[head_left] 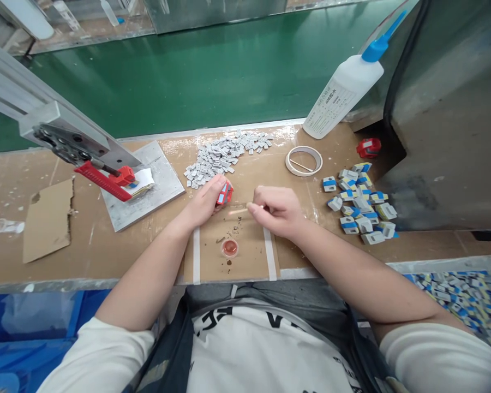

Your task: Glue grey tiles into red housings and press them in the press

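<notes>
My left hand (207,203) is closed around a small red block (225,194) with pale blue-grey faces, just in front of the heap of small grey pieces (216,158). My right hand (279,210) pinches a thin wooden stick (240,211). The stick points left, its far end near the red block but apart from it. Below both hands, a small clear cup (229,248) with reddish liquid stands on a cardboard sheet (249,262) edged by two white tape strips. Brown drops and specks surround the cup.
A tape roll (304,161) with a stick inside and a white glue bottle (343,93) stand behind. Grey, blue and yellow blocks (362,202) lie right, with another red block (368,147) beyond. A red-handled toggle clamp (102,180) stands left over a grey plate (141,185).
</notes>
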`<state>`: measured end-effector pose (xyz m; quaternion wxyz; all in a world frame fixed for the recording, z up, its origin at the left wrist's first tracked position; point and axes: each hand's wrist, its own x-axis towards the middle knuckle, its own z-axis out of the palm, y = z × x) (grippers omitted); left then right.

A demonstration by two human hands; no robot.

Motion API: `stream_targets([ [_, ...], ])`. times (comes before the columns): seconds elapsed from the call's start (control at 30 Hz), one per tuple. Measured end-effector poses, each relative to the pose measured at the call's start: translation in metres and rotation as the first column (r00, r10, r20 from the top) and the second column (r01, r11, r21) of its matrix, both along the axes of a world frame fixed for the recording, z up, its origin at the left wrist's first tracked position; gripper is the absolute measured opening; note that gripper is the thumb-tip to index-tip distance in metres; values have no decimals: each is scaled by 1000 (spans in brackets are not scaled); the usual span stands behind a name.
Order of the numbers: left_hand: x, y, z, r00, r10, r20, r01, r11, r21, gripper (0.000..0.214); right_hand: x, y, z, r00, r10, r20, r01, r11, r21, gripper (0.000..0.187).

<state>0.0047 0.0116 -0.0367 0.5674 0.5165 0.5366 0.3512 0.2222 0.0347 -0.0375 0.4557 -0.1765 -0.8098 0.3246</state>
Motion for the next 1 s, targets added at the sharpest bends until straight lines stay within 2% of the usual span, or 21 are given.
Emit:
stream_targets([
  [0.07, 0, 1, 0, 999, 17, 42, -16, 999, -31, 44, 0, -3, 2, 973, 226, 53, -227, 974, 11, 42],
  [0.13, 1, 2, 0, 997, 42, 64, -39, 998, -53, 45, -2, -7, 1, 906, 394, 154, -398, 917, -3, 45],
  [0.2, 1, 3, 0, 994, 70, 80, -64, 995, -72, 47, -3, -11, -3, 854, 446, 269, -458, 889, -20, 45],
  [0.3, 1, 5, -2, 983, 115, 140, -102, 990, -96, 46, -3, -10, -9, 824, 420, 380, -432, 900, -58, 48],
  [0.37, 0, 7, -3, 967, 153, 203, -134, 986, -103, 43, -5, -1, -12, 864, 314, 393, -295, 949, -109, 49],
  [0.43, 0, 9, -4, 947, 185, 262, -160, 980, -117, 41, -11, 15, -13, 904, 58, 423, 6, 989, -148, 41],
  [0.5, -1, 11, -3, 929, 212, 304, -179, 975, -133, 41, -22, 34, -12, 836, -203, 510, 307, 943, -128, 24],
  [0.53, -1, 11, -3, 921, 222, 320, -186, 973, -139, 42, -28, 43, -12, 779, -280, 561, 399, 912, -98, 16],
  [0.57, -1, 12, -2, 915, 230, 332, -193, 971, -141, 42, -35, 51, -11, 726, -319, 610, 446, 892, -65, 14],
  [0.63, -2, 12, -2, 906, 241, 348, -204, 969, -139, 44, -46, 63, -11, 649, -338, 681, 463, 886, -2, 16],
  [0.7, -2, 11, -1, 903, 238, 358, -201, 970, -137, 45, -51, 67, -11, 618, -334, 712, 445, 895, 35, 13],
  [0.77, -2, 11, -1, 901, 234, 366, -197, 971, -135, 46, -48, 66, -12, 638, -324, 699, 413, 909, 44, 7],
  [0.83, -2, 10, -2, 899, 235, 370, -196, 971, -140, 47, -40, 61, -13, 706, -311, 636, 398, 917, 7, 5],
  [0.93, -2, 10, -3, 907, 226, 356, -187, 972, -141, 46, -28, 49, -13, 858, -249, 449, 363, 913, -187, 7],
  [1.0, -2, 9, -4, 920, 207, 331, -174, 977, -127, 44, -24, 39, -13, 935, -198, 293, 296, 893, -340, 11],
])
